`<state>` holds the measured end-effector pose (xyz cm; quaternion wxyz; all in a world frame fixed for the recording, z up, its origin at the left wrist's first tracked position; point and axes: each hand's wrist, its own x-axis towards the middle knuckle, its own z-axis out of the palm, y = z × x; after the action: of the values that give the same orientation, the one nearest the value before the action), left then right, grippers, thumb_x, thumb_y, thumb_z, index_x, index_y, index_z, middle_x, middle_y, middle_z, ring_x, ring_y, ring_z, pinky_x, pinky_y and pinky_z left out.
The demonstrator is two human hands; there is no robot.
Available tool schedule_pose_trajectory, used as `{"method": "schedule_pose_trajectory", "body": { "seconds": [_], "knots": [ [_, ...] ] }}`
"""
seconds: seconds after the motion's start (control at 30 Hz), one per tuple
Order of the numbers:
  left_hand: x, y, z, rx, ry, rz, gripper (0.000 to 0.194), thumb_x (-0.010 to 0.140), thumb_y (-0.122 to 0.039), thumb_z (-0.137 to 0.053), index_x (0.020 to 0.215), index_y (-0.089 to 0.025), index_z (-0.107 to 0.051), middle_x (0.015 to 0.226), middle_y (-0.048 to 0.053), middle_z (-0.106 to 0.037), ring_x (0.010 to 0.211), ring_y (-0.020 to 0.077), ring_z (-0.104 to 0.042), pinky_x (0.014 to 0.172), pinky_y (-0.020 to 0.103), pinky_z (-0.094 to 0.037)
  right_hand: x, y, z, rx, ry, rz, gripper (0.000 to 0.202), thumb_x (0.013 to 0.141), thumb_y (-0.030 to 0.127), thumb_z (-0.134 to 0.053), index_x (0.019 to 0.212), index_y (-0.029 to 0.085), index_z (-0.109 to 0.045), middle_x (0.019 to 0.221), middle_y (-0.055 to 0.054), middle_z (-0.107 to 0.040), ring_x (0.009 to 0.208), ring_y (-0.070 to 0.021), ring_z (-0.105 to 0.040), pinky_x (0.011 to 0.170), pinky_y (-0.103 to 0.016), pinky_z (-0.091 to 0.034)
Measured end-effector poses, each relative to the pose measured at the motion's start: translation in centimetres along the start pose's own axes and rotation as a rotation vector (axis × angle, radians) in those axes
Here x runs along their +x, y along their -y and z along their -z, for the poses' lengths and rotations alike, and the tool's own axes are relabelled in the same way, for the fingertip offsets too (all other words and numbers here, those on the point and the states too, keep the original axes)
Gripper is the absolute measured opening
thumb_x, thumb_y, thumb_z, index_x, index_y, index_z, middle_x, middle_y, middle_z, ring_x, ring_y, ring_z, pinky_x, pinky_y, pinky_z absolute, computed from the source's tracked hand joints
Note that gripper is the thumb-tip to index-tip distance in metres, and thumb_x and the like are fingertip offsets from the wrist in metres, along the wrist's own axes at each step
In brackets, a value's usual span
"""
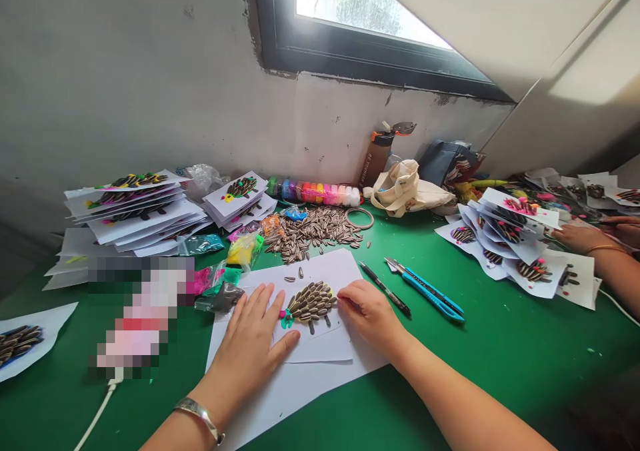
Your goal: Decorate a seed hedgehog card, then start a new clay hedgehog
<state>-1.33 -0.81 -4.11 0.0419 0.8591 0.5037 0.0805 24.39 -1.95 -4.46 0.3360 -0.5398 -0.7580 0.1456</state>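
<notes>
In front of me a small white card [320, 350] lies on larger white paper [280, 398]. On the card is a hedgehog picture [313, 302] made of striped sunflower seeds, with dark legs and a green and pink head end. My left hand [257, 331] rests flat, fingers stretched, on the card's left side beside the head end. At the picture's right edge my right hand [367, 314] has thumb and fingertips pinched together; whatever is between them is hidden. A loose pile of sunflower seeds [320, 231] lies behind the paper, with a few stray seeds nearer.
A black pen [385, 290] and a blue utility knife [425, 291] lie to the right. Stacks of seed cards stand left [145, 214] and right [510, 238]. Bagged coloured clay [245, 248], a bottle [377, 154] and a cloth bag [405, 191] sit behind. Another person's hand [577, 236] is far right.
</notes>
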Motion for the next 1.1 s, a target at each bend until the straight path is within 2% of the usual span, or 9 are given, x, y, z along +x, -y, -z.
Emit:
{"method": "schedule_pose_trajectory", "body": {
  "seconds": [0.47, 0.9, 1.1],
  "knots": [
    [0.17, -0.14, 0.25, 0.037, 0.050, 0.014, 0.065, 0.089, -0.056, -0.039, 0.140, -0.016, -0.044, 0.148, 0.014, -0.038, 0.138, 0.0312, -0.030, 0.112, 0.053, -0.024, 0.12, -0.22, -0.79, -0.095, 0.043, 0.009, 0.015, 0.089, 0.017, -0.052, 0.083, 0.020, -0.065, 0.078, -0.005, -0.061, 0.079, -0.0182, -0.053, 0.073, -0.029, -0.040],
    [-0.26, -0.69, 0.67, 0.020, 0.044, 0.038, 0.066, 0.089, -0.058, -0.039, 0.140, -0.017, -0.043, 0.149, 0.014, -0.035, 0.139, 0.0310, -0.027, 0.113, 0.051, -0.022, 0.62, -0.28, 0.18, 0.064, 0.030, -0.089, 0.016, 0.085, 0.015, -0.052, 0.080, 0.019, -0.067, 0.076, -0.002, -0.064, 0.074, -0.0157, -0.057, 0.070, -0.026, -0.043],
    [-0.51, -0.62, 0.28, -0.005, -0.021, 0.027, 0.065, 0.089, -0.059, -0.041, 0.138, -0.017, -0.045, 0.148, 0.015, -0.038, 0.139, 0.0306, -0.028, 0.113, 0.050, -0.021, 0.75, -0.54, 0.15, 0.083, 0.041, -0.089, 0.018, 0.085, 0.017, -0.051, 0.079, 0.019, -0.068, 0.077, -0.003, -0.065, 0.075, -0.0161, -0.058, 0.071, -0.027, -0.043]
  ]
}}
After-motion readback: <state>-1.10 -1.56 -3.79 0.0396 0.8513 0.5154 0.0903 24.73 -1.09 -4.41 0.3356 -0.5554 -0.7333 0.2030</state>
